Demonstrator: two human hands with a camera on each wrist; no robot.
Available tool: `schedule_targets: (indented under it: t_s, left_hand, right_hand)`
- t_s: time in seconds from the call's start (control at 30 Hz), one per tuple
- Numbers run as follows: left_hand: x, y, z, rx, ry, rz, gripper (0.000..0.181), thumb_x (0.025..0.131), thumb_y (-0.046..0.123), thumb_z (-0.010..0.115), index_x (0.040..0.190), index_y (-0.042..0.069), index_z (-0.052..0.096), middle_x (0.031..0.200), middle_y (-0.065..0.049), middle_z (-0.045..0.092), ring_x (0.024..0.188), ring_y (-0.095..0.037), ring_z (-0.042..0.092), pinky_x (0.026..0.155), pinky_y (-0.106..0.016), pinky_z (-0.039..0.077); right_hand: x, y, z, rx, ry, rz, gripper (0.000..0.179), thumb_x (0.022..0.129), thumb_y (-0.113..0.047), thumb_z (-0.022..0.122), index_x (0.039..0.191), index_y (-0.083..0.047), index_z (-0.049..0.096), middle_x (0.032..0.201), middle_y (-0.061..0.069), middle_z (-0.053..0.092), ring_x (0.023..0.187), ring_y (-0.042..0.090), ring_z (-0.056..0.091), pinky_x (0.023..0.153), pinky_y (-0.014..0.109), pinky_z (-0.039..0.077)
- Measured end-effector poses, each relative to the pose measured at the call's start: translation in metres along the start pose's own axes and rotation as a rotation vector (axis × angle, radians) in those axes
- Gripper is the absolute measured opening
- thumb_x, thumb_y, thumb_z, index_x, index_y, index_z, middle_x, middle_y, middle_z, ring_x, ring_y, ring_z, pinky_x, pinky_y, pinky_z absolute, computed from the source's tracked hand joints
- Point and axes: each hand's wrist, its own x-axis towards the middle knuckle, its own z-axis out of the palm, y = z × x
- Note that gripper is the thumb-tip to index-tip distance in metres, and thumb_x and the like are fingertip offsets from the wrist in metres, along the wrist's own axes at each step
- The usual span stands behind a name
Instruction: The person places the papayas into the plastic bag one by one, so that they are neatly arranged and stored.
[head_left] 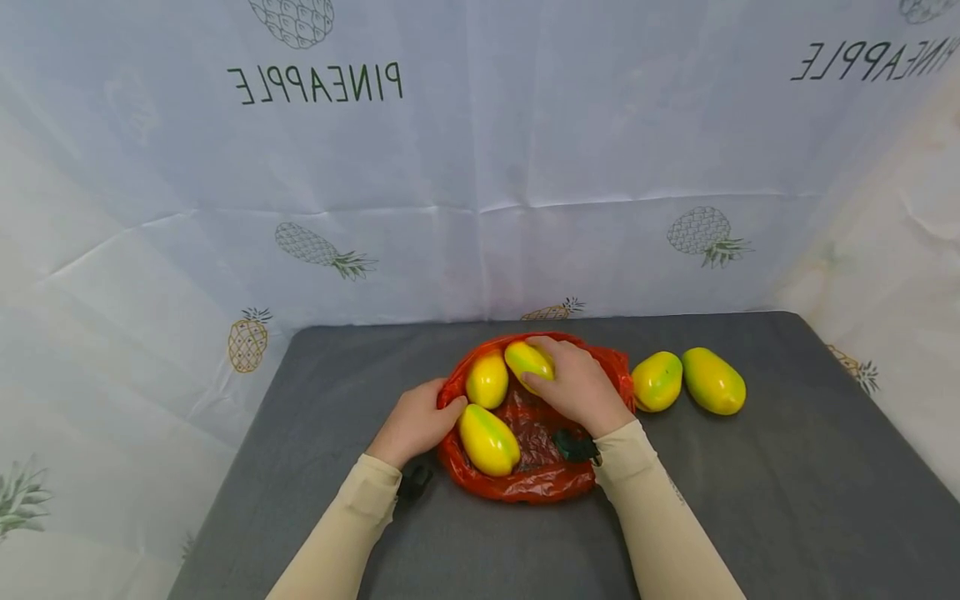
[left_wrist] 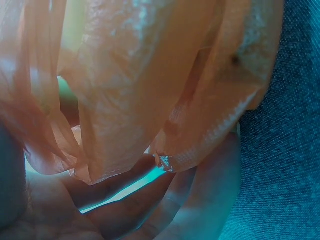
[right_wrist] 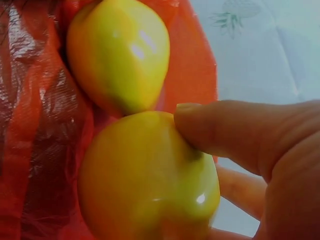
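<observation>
Over the grey table (head_left: 322, 417), the left hand (head_left: 416, 423) seemingly pinches the red bag (head_left: 536, 487) while the right hand (head_left: 581, 383), likely placing, grips yellow fruit (head_left: 525, 358) needing gentle release next.

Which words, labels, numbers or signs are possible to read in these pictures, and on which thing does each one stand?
"PINEAPPLE", mirror-reversed, upper left of the white cloth backdrop in the head view.
"PINEAPPLE", mirror-reversed, upper right of the same backdrop, reaching the picture's edge.
Dark marks on the right sleeve: too small to read.
No lettering is visible on the yellow fruits or red bag.
</observation>
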Motion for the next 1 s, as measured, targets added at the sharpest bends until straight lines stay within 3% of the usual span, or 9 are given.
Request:
schedule_targets:
  t_s: [0.6,1.0]
  left_hand:
    - [0.004,0.004,0.002,0.009,-0.008,0.002,0.039,0.106,0.038,0.066,0.132,0.011,0.07,0.11,-0.005,0.076,0.084,-0.019,0.067,0.081,-0.037,0.062]
    - [0.001,0.002,0.002,0.015,0.005,0.004,0.039,0.105,0.038,0.066,0.132,0.011,0.071,0.114,-0.005,0.077,0.087,-0.019,0.068,0.086,-0.041,0.063]
  right_hand:
    - [0.005,0.005,0.013,-0.019,0.038,0.046,0.065,0.102,-0.037,0.075,0.158,-0.013,0.053,0.153,0.019,0.061,0.131,0.043,0.062,0.11,0.062,0.053]
    - [0.008,0.004,0.022,-0.022,0.022,0.078,0.068,0.101,-0.039,0.076,0.159,-0.014,0.052,0.154,0.018,0.059,0.132,0.041,0.063,0.112,0.06,0.053]
